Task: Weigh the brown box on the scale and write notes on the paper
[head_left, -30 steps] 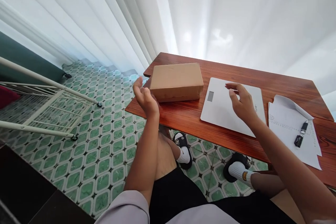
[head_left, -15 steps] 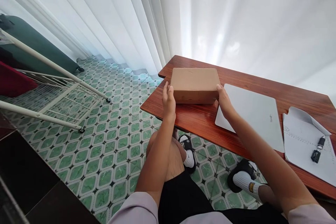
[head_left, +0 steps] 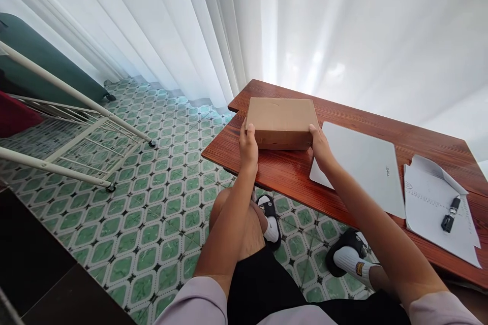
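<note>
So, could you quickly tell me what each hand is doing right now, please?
Left hand: closed on the left end of the box.
Right hand: closed on its right end.

A plain brown cardboard box (head_left: 281, 122), closed and lying flat, sits at the table's near left corner

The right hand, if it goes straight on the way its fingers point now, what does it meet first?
The right hand already grips the right end of the cardboard box, so that comes first. Past the box, only bare wooden table and then the white curtain seem to lie ahead, though depth is unclear.
</note>
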### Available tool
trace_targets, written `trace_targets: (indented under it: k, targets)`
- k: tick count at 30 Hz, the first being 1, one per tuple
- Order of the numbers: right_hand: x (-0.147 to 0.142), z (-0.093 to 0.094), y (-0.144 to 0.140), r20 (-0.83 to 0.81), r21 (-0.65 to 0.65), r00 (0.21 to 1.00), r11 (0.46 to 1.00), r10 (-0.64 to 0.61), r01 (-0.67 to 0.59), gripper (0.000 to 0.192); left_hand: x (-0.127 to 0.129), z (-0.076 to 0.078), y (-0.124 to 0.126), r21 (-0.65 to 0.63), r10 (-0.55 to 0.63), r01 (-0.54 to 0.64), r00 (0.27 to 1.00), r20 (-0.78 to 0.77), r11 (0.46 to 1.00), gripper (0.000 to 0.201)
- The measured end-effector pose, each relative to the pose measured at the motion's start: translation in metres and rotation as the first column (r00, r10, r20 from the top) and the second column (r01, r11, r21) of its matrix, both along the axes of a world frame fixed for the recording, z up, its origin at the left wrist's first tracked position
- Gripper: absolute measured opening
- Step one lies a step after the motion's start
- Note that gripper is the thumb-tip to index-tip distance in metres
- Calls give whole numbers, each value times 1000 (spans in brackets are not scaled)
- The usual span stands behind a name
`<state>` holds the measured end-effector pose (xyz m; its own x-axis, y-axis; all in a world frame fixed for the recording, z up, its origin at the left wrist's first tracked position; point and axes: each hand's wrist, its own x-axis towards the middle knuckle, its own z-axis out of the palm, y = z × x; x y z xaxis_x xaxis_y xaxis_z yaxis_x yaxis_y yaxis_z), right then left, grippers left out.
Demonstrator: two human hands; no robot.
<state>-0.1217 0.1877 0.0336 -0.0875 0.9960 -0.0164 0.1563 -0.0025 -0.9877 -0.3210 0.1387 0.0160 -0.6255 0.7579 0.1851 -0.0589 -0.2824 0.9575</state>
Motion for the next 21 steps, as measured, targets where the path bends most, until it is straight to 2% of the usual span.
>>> trace_targets:
  k: [4, 15, 21]
  targets:
    - [-1, 2, 0, -38, -21, 999, 999, 26, -27, 49, 2, 1, -1, -32, 16, -16, 1000, 1, 999, 47]
    - [-4, 8, -7, -35, 57, 999, 998, 41, -39, 48, 2, 1, -1, -23, 102, -103, 993, -56, 994, 47]
    - [5, 23, -16, -29, 141, 999, 989, 40, -36, 44, 11, 6, -2, 53, 148, -144, 984, -97, 988, 43]
